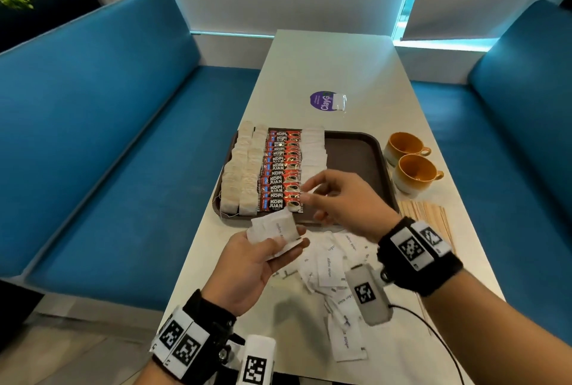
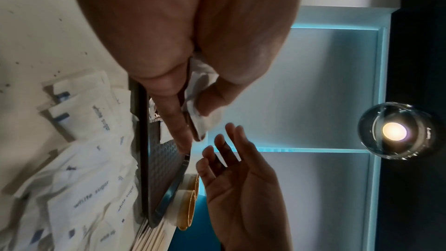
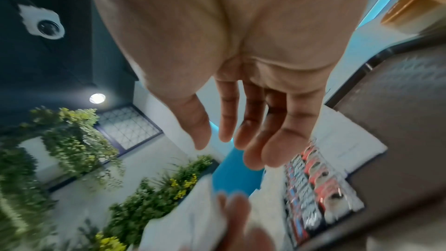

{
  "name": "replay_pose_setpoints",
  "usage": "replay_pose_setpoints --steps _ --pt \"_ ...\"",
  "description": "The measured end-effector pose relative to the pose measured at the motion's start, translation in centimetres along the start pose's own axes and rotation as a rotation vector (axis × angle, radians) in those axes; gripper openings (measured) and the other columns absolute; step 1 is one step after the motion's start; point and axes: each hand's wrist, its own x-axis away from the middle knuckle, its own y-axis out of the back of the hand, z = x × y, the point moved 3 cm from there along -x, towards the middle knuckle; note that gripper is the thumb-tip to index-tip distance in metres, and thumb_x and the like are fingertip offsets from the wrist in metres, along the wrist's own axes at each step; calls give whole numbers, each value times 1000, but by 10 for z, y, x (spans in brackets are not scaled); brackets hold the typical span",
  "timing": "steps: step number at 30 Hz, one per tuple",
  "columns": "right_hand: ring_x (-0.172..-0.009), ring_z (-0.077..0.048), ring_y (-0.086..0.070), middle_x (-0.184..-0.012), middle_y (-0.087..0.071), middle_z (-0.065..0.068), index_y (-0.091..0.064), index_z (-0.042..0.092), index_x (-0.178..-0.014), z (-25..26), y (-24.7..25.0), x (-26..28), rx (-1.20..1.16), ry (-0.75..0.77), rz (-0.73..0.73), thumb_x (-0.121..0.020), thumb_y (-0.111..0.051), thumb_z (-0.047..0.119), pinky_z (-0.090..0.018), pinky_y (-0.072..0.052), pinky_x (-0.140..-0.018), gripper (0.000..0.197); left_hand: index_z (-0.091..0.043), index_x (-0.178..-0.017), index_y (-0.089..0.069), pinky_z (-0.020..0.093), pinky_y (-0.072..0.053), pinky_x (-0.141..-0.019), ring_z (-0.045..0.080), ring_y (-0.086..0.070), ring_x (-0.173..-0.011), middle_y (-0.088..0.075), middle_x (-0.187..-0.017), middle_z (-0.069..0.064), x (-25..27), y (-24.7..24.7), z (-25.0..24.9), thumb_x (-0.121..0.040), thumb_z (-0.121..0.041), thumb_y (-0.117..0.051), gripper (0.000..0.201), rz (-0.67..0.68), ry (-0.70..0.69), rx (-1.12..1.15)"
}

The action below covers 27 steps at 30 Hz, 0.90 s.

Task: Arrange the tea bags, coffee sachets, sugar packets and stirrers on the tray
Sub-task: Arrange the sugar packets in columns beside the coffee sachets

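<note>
A brown tray (image 1: 353,161) holds two columns of tea bags (image 1: 241,174), a column of red coffee sachets (image 1: 280,171) and a column of white sugar packets (image 1: 314,149). My left hand (image 1: 291,239) grips a small stack of sugar packets (image 1: 272,230) just before the tray's near edge; the stack also shows between thumb and fingers in the left wrist view (image 2: 202,119). My right hand (image 1: 309,195) hovers over the tray's near edge beside the coffee column, fingers relaxed and empty (image 3: 241,140). Loose sugar packets (image 1: 334,264) lie scattered on the table. Wooden stirrers (image 1: 427,217) lie right of the tray.
Two orange cups (image 1: 414,171) stand on the table right of the tray. A purple sticker (image 1: 325,102) marks the table beyond it. Blue benches (image 1: 123,137) flank the table on both sides. The tray's right half is bare.
</note>
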Motion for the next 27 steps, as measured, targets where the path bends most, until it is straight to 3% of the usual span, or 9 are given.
replay_pose_setpoints --steps 4,10,12,17,20,22,24,27 --pt "-69 -15 -68 -97 -74 -11 -72 19 -107 -4 -13 39 -39 26 35 -92 -75 27 -28 -60 -63 17 3 -125 -63 40 -61 -88 46 -70 -105 -71 -116 26 10 -11 0 -97 4 -56 29 51 -23 -98" --pt "-65 -16 -68 -86 -75 -12 -73 12 -101 -22 -14 70 -75 17 -10 -91 -77 28 -36 -59 -65 19 0 -108 -71 34 -62 -68 30 -74 -88 -75 -106 21 17 -14 0 -87 -10 -71 23 -24 -52 -132" --pt "-66 -18 -68 -85 -75 -16 -73 6 -100 -25 -13 76 -139 -8 7 -88 -80 23 -35 -60 -65 22 -1 -105 -70 29 -60 -62 27 -74 -86 -76 -104 19 18 -15 0 -80 -19 -74 31 -56 -59 -111" --pt "-66 -24 -69 -86 -71 -30 -69 -8 -100 -33 -13 85 -327 -51 -25 -86 -80 9 -31 -61 -63 25 -5 -118 -65 45 -56 -88 32 -74 -100 -76 -110 16 23 -25 3 -95 -30 -65 34 -100 -45 -41" --pt "-69 -29 -71 -88 -70 -33 -67 -11 -104 -38 -13 86 -444 -77 -65 -92 -71 0 -34 -62 -64 17 -2 -115 -64 44 -59 -80 31 -72 -91 -73 -111 23 23 -26 8 -95 -36 -64 39 -113 -12 2" --pt "-70 -32 -71 -91 -69 -36 -66 -12 -105 -41 -13 85 -497 -99 -78 -95 -66 -2 -35 -63 -64 15 -3 -104 -64 43 -60 -78 27 -70 -83 -72 -101 25 24 -26 10 -90 -30 -69 30 -62 3 9" --pt "-72 -34 -72 -94 -70 -36 -66 -12 -105 -43 -11 85 -507 -104 -75 -96 -65 -2 -36 -63 -65 14 -8 -92 -56 40 -63 -77 22 -68 -74 -68 -82 13 24 -27 13 -83 -10 -75 21 16 9 10" --pt "-72 -35 -72 -98 -70 -33 -66 -7 -109 -43 -10 87 -502 -93 -100 -94 -67 -3 -36 -62 -65 16 -11 -87 -47 35 -62 -73 21 -70 -73 -61 -72 2 23 -27 18 -80 17 -69 37 30 -6 6"
